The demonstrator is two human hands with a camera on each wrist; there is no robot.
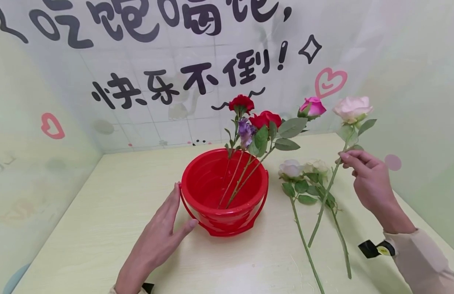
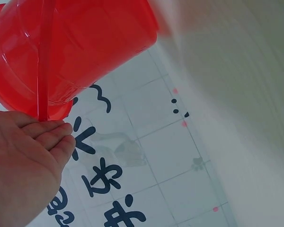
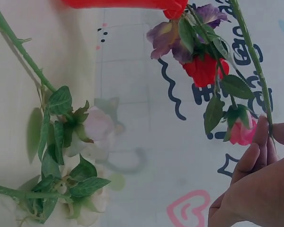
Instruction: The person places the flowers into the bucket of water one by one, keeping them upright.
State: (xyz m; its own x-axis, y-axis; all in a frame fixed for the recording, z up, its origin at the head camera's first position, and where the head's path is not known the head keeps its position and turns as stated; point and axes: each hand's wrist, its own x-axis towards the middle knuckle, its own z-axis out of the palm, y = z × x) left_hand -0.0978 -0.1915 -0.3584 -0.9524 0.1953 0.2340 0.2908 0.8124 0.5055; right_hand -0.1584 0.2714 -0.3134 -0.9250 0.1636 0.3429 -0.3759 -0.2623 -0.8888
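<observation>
My left hand [image 1: 157,237] rests its straight fingers against the left side of a red plastic bucket [image 1: 227,223], by the handle joint. Between thumb and fingers, my right hand [image 1: 374,183] pinches the stem of a pale pink rose [image 1: 352,108], bloom up, right of the bucket. Leaning in the bucket are a red carnation [image 1: 241,103], a purple flower [image 1: 246,132] and a red rose [image 1: 266,119]. A bright pink rose [image 1: 312,107] leans out to the right with them; leaves hide part of its stem.
A whitish rose [image 1: 290,168] and a cream rose [image 1: 316,165] lie on the pale wooden table [image 1: 139,183], right of the bucket, stems toward me. A printed wall sheet [image 1: 150,61] stands behind the table, with pale panels at both sides.
</observation>
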